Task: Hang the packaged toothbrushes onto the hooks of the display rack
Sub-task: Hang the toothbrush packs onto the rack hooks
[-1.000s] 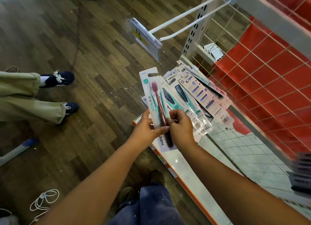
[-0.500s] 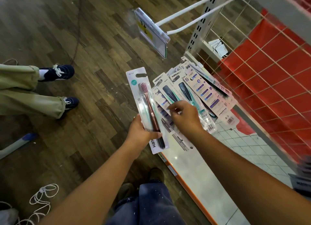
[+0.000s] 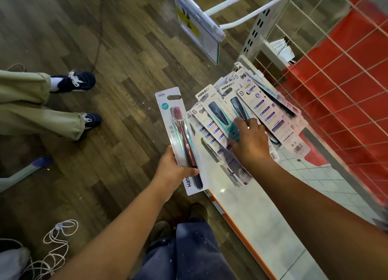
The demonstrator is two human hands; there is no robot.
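Gripping one packaged toothbrush (image 3: 182, 141) in the left hand (image 3: 172, 170), thumb curled across the lower card, the dark-red brush pointing bristles-up and away from that grip; holding it just off the shelf's front edge, clear of the pile and well below the hooks; reaching with the right hand (image 3: 251, 142) over the fanned pile of packaged toothbrushes (image 3: 241, 120) lying on the white shelf (image 3: 258, 223), fingers bent down onto a teal-handled pack; cannot tell whether that grip is closing round a pack or merely resting on it; spreading out beyond the right grip, more cards leaning toward the wire grid panel (image 3: 336, 86) with red behind it; jutting out far above both grips, two white hooks (image 3: 247, 17) of the display rack, bare of packs, ending in a clear price-tag holder (image 3: 197, 26); standing well to the left of the left grip, another person's dark blue shoes (image 3: 77, 82) on the wood-pattern floor (image 3: 126, 55); lying near the bottom left, a tangle of white cord (image 3: 56, 244).
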